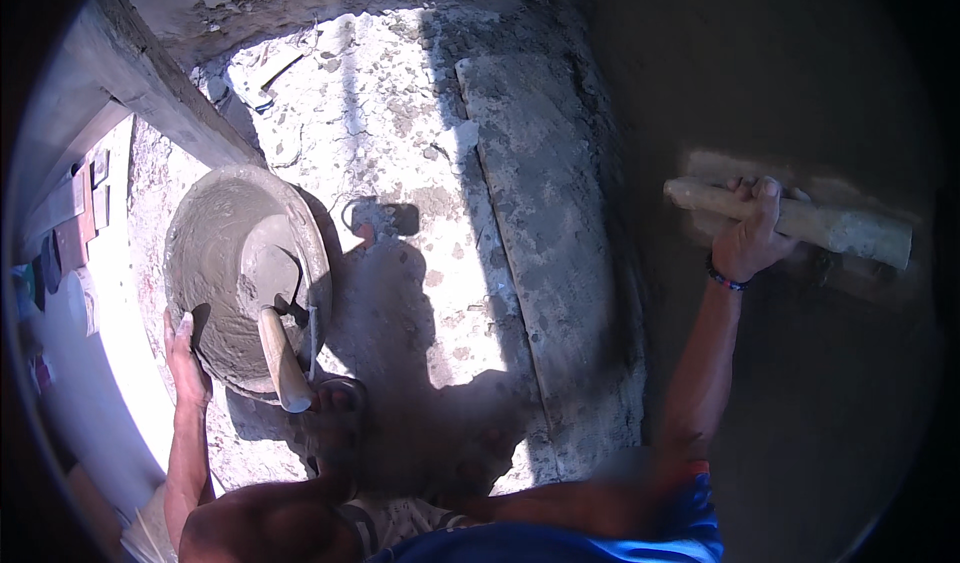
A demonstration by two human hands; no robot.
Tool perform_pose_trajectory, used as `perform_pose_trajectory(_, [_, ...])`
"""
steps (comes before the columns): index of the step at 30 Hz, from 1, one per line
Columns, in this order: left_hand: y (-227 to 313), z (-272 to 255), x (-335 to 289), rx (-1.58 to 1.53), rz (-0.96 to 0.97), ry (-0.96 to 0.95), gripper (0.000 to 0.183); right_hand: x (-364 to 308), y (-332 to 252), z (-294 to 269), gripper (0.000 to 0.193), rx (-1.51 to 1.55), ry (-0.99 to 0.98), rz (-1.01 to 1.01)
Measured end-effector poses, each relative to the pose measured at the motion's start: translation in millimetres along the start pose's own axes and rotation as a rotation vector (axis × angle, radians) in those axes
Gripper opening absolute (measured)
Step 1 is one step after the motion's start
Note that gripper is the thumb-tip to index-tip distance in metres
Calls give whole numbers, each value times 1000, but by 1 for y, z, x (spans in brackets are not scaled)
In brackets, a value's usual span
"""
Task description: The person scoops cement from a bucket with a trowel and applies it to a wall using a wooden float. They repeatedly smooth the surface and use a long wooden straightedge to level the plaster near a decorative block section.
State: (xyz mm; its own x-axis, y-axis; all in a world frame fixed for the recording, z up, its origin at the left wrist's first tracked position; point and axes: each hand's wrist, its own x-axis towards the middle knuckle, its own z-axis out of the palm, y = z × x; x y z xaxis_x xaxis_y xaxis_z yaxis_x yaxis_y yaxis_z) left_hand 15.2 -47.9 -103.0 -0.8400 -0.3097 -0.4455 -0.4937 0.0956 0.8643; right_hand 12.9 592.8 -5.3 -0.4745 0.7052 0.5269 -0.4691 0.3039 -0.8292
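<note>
Mortar basin [313, 235] is held at lower-left rim by loosely curled left hand [189, 368]; plastering float [822, 222] is clasped in fisted right hand [750, 239].

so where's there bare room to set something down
The partly sunlit ground between the bucket and the long grey slab looks most open, though crusted. It's crowded at the bucket's near side: the left hand is at its wall and a wooden handle crosses the rim.
</note>
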Motion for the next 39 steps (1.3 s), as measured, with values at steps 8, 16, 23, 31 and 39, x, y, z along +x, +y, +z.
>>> perform_pose_trajectory(8, [0, 3, 3, 26, -12, 100, 80, 16, 120, 56, 52, -186, -67, 85])
perform_pose_trajectory(16, [4, 1, -5, 71, -55, 89, 81, -14, 134, 42, 53, -442, 7, 175])
perform_pose_trajectory(23, [3, 1, -6, 63, -21, 25, 81, -52, 93, 0, 46, -449, 40, 195])
perform_pose_trajectory(31, [40, 43, -27, -71, -28, 109, 84, 8, 43, 35, 38, -91, 43, 60])
perform_pose_trajectory(39, [-5, -2, -2, 18, -58, 112, 79, 67, 137, 131, 50, -125, -44, 58])
